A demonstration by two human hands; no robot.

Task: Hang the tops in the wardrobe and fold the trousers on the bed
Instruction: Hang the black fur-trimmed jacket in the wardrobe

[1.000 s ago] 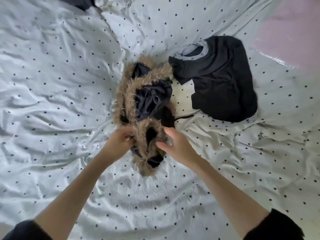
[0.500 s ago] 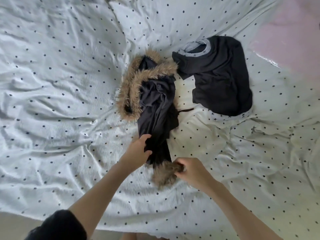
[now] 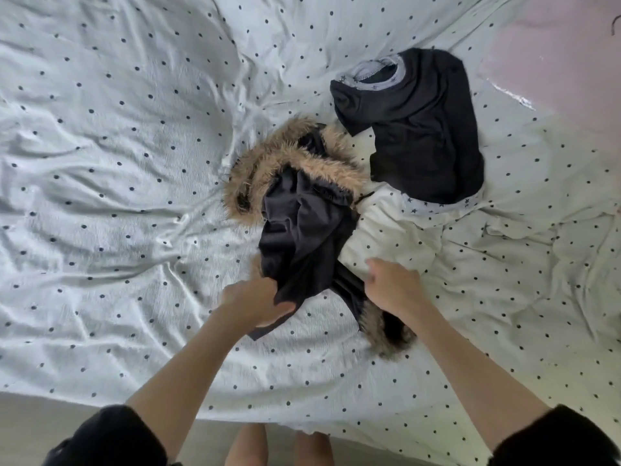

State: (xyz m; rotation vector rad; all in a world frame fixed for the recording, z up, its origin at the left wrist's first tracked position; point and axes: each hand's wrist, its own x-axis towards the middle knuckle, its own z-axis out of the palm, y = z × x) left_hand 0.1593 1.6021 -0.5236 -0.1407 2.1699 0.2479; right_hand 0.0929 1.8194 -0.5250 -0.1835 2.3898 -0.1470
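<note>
While a second ago both hands pinched one tan fur end close together, the head view now shows them drawn apart, with the crumpled dark grey garment trimmed in tan faux fur (image 3: 304, 227) pulled out between them. The left hand (image 3: 255, 302) has its fingers curled round a fold of the dark cloth, which drapes over its knuckles and hangs a little below its thumb. The right hand (image 3: 391, 287) grips the garment's other edge, its fingers bent into the cloth; a tuft of the fur trim trails just under that wrist, towards the person. The bulk of the garment, with the long curve of fur, lies beyond both hands on the white bedsheet dotted with small black spots (image 3: 117, 196).

I read this as opening the piece out to find its shape; whether it is a top to hang or trousers to fold I cannot tell yet, so the sorting step is still open, and nothing here is hung or newly folded.

Counted: one fur-trimmed garment in the hands; one black top with a pale grey star-printed collar and hem (image 3: 423, 129), lying folded well beyond the right hand and to its right, touching nothing held; one spotted sheet; two hands, both holding. No wardrobe or hanger is in view.
</note>
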